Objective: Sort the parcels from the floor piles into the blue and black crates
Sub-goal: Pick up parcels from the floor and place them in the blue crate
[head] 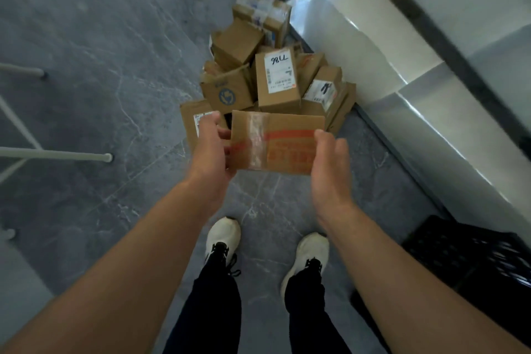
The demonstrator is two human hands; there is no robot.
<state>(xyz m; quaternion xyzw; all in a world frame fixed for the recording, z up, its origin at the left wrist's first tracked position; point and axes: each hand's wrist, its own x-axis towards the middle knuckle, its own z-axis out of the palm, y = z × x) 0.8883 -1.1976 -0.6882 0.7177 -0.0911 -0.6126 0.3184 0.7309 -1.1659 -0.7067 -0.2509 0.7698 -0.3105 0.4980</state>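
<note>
A brown cardboard parcel with red print and clear tape (275, 142) hangs in front of me above the floor. My left hand (211, 149) grips its left edge, fingers curled under it. My right hand (330, 164) is at its right edge with straight, spread fingers against the side. Behind it a pile of cardboard parcels (267, 75) lies on the grey floor against the shelving, one with a white label marked in black pen (280, 75). A black crate (474, 261) stands at the lower right. No blue crate is in view.
White shelving with a dark metal frame (416, 46) runs along the right. White metal stool or table legs (57, 155) stand at the left. My two feet in white shoes (267, 247) stand on the grey marbled floor (100, 66) just short of the pile.
</note>
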